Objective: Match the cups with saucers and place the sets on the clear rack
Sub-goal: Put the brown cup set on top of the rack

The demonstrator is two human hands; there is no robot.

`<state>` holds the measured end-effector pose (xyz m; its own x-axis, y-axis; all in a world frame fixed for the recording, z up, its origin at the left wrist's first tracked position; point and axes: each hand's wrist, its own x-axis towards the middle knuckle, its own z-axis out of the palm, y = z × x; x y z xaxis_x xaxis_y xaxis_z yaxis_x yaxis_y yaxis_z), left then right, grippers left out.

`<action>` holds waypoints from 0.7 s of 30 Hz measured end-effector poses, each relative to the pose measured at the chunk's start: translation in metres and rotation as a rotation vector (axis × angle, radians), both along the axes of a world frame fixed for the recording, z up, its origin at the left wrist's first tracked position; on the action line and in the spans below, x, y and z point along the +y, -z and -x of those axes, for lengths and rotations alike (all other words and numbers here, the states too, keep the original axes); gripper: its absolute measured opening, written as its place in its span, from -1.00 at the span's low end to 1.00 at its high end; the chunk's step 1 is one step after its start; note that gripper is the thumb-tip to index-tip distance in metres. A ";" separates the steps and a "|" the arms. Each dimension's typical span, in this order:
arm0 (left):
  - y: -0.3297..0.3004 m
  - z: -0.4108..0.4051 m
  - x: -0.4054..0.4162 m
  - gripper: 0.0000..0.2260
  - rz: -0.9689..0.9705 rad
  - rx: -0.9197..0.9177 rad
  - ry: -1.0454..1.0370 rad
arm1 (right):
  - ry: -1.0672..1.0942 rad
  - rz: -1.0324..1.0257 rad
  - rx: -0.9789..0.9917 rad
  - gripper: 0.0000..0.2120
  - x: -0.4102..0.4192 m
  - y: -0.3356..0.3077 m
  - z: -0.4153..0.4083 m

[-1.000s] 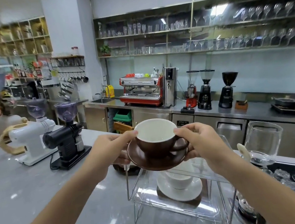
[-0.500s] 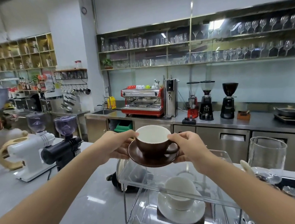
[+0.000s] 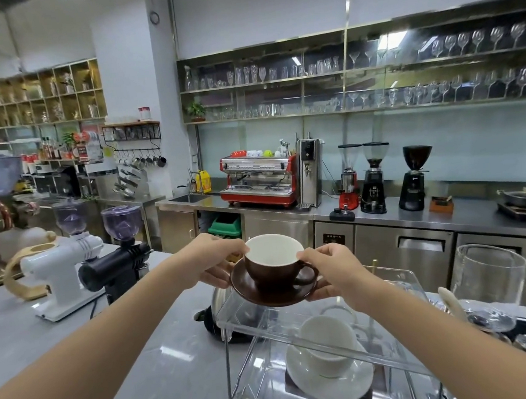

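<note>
I have only the one head view, worn high, looking forward and slightly down across the grey stone desk [image 3: 62, 353]. My two forearms run in from the bottom corners, so it sits close to the clear acrylic two-tier rack [image 3: 325, 349] at the desk's near right edge. Further ahead it faces the steel back counter [image 3: 447, 215] and long glassware wall shelves [image 3: 371, 69].

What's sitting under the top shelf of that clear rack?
Seen through the clear rack, a white cup stands on a white saucer on the lower level. Something dark lies beneath the saucer; what it is stays hidden.
</note>
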<state>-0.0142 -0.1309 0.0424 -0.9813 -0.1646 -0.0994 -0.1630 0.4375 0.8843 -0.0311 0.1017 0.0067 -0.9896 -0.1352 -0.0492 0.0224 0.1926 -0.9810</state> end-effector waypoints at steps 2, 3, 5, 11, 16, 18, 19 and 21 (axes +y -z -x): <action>0.001 0.002 0.000 -0.78 0.018 -0.016 -0.002 | -0.005 -0.007 -0.003 -0.65 0.000 0.001 0.001; 0.001 0.002 0.001 -0.79 0.029 -0.025 -0.003 | -0.006 -0.010 -0.002 -0.65 0.000 0.002 0.001; 0.002 0.004 0.002 -0.81 0.045 -0.039 -0.005 | -0.005 -0.016 -0.005 -0.64 0.000 0.003 0.002; 0.008 0.010 0.003 -0.83 0.056 -0.068 -0.007 | -0.018 -0.047 -0.023 -0.71 0.002 0.004 0.000; 0.010 0.014 0.004 -0.80 0.060 -0.076 0.004 | -0.028 -0.070 -0.035 -0.75 0.005 0.004 -0.001; 0.011 0.015 0.005 -0.79 0.066 -0.075 0.001 | -0.044 -0.067 -0.041 -0.81 0.007 0.004 -0.001; 0.011 0.016 0.005 -0.79 0.067 -0.074 0.000 | -0.054 -0.067 -0.046 -0.82 0.007 0.003 -0.002; 0.012 0.017 0.005 -0.78 0.069 -0.072 0.002 | -0.070 -0.076 -0.055 -0.83 0.008 0.003 -0.001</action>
